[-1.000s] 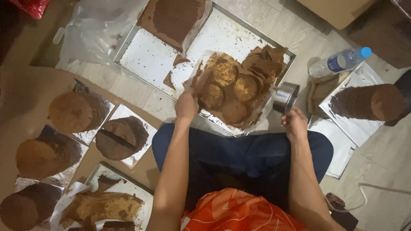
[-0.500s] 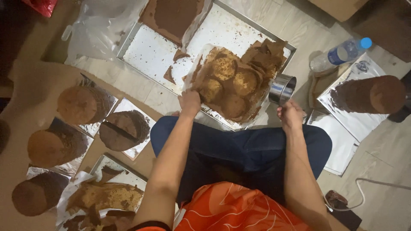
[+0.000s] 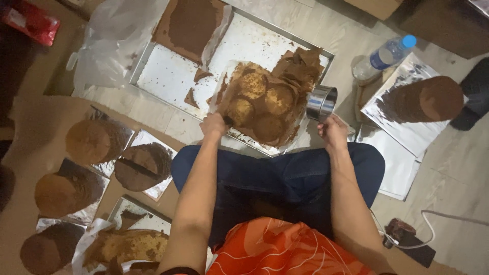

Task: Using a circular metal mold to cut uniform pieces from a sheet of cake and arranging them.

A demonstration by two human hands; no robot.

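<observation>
1. The left hand (image 3: 215, 125) rests at the near edge of the brown cake sheet (image 3: 257, 104); its fingers are curled down against the sheet's rim, though whether they pinch it cannot be told.
2. The right hand (image 3: 333, 133) grips the metal ring cutter (image 3: 321, 103) with fingers closed around its lower wall. The cutter is tilted, its open mouth facing up and left toward the cake, just beside the sheet's right edge.
3. The cake sheet lies on paper in the near right part of the large metal baking tray (image 3: 168, 76), with round cut marks in it and torn scraps (image 3: 298, 63) piled at its far right corner.
4. A second cake slab (image 3: 191, 25) lies at the tray's far left corner.
5. On the floor to the left, round cake layers (image 3: 94, 140) sit on foil squares; another stack (image 3: 428, 99) stands on foil to the right.
6. A plastic water bottle (image 3: 384, 56) lies right of the tray, cap pointing up and right.
7. The person's crossed legs in dark blue trousers (image 3: 275, 178) lie just before the tray.
</observation>
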